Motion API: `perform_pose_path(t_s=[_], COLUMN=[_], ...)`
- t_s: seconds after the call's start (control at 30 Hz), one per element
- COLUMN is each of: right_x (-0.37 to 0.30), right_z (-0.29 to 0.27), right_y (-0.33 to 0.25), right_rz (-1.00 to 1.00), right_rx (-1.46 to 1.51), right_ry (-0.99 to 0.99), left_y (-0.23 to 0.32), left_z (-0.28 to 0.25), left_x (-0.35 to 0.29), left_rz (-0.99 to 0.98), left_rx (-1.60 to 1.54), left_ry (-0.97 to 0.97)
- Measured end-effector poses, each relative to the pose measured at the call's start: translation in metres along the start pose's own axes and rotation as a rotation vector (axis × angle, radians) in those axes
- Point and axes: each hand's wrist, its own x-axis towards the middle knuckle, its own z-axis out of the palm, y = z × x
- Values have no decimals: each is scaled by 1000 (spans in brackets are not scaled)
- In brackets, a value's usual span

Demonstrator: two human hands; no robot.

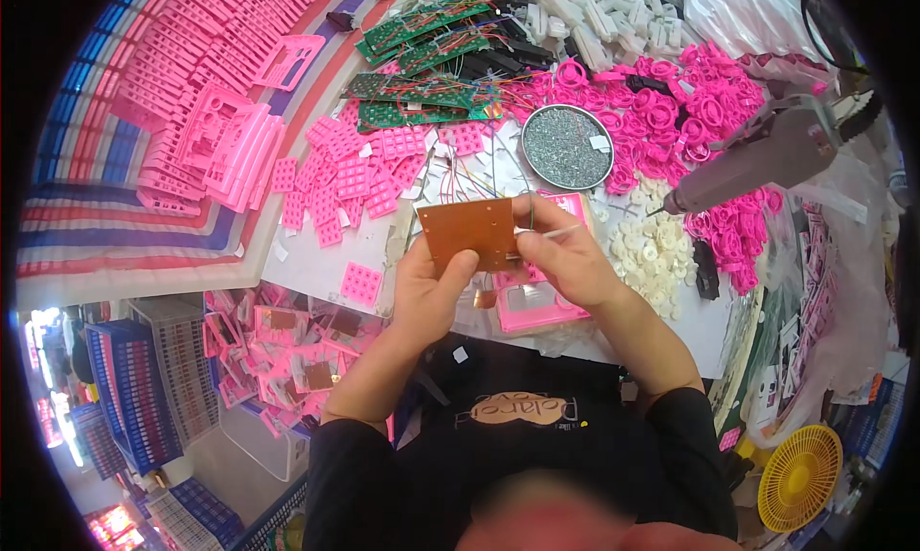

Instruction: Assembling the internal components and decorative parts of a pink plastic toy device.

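Observation:
A brown circuit board (468, 233) is held up in front of me, its plain side showing. My left hand (428, 287) grips the board's left and lower edge, thumb across its face. My right hand (572, 262) closes on the board's right edge, and a thin white strip (561, 232) shows by its thumb; what that strip is I cannot tell. Thin wires (470, 179) run up behind the board. Under my hands lies a pink plastic casing (544, 307), partly covered. A small copper-coloured piece (484, 299) shows just below the board.
Pink button pads (350, 172) and stacked green circuit boards (417, 89) lie beyond my left hand. A round tin of screws (567, 147) stands ahead. Pink rings (661, 110), white round parts (656, 244) and a hanging electric screwdriver (747, 163) are rightward. Pink casings (206, 91) stack far left.

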Motion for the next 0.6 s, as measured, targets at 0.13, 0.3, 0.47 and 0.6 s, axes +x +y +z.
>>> perform_pose_path(t_s=[0.13, 0.3, 0.47, 0.6], right_x=[-2, -12, -80, -167], right_z=[5, 2, -59, -104], right_y=[-9, -5, -53, -100], right_rz=[100, 164, 192, 252], right_rx=[33, 49, -181, -835], right_ry=[129, 133, 246, 442], left_y=[-10, -18, -9, 5], left_z=[-2, 1, -8, -4], left_x=[0, -1, -1, -8], left_rz=[7, 64, 30, -168], left_rx=[117, 114, 126, 111], left_ry=[73, 103, 158, 36])
